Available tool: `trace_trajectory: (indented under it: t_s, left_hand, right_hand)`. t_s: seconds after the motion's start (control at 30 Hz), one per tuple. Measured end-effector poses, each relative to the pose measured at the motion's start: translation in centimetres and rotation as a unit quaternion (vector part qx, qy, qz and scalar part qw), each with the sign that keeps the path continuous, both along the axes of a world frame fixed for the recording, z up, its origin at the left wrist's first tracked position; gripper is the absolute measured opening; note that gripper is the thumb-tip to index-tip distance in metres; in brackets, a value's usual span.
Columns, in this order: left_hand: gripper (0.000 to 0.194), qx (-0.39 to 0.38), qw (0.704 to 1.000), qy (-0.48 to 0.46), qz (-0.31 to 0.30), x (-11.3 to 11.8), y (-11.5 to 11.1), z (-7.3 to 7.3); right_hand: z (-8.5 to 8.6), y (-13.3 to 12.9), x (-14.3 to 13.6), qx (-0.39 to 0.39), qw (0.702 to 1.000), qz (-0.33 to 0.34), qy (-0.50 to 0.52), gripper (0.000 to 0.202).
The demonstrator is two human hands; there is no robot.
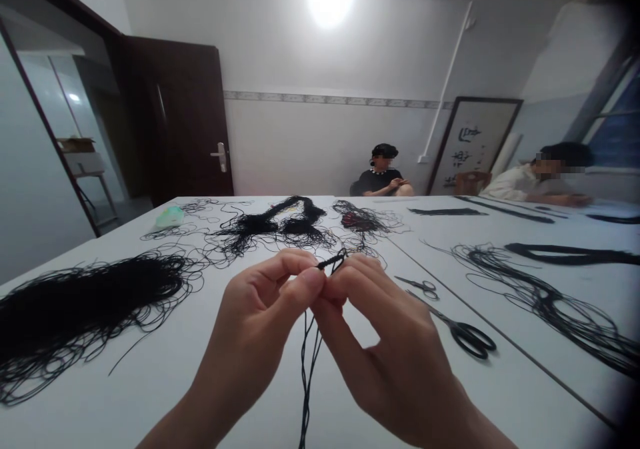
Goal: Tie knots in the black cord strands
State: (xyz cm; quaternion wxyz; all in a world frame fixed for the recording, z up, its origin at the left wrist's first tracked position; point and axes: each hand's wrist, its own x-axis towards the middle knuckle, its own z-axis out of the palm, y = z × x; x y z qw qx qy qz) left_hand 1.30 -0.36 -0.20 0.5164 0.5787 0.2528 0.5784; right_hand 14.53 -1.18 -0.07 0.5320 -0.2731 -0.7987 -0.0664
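Observation:
Between my two hands is a black braided cord (pixel 330 261), raised above the white table. My left hand (pixel 270 302) pinches one end of the knotted part between thumb and forefinger. Close against it, my right hand (pixel 380 322) has its fingers bent and pressed on the same cord, near a small loop. Several loose black strands (pixel 306 376) hang down below my fingers toward the front of the table. The fingertips of my right hand are partly hidden behind the hand itself.
Black-handled scissors (pixel 470 336) and small scissors (pixel 423 286) lie right of my hands on the white table (pixel 210 396). A big bundle of black cord (pixel 100 296) spreads at left, tangled cord (pixel 280 226) ahead. Two people (pixel 383 176) sit across and at right.

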Motion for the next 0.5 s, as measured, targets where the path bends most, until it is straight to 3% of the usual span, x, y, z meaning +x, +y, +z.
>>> trace_trajectory:
  t_s: [0.17, 0.33, 0.5]
  left_hand:
    - [0.012, -0.005, 1.000, 0.001, -0.011, -0.1, -0.1, 0.0]
    - [0.014, -0.018, 0.999, 0.024, 0.021, -0.3, -0.1, 0.1]
    - [0.015, 0.032, 0.998, 0.048, 0.037, -0.5, -0.2, 0.4]
  right_hand:
    - [-0.2, 0.0, -0.3, 0.001, 1.000, 0.016, -0.008, 0.026]
    - [-0.4, 0.1, -0.2, -0.027, 0.997, 0.042, -0.053, 0.024]
    - [-0.3, -0.4, 0.8, -0.033, 0.997, 0.061, -0.039, 0.018]
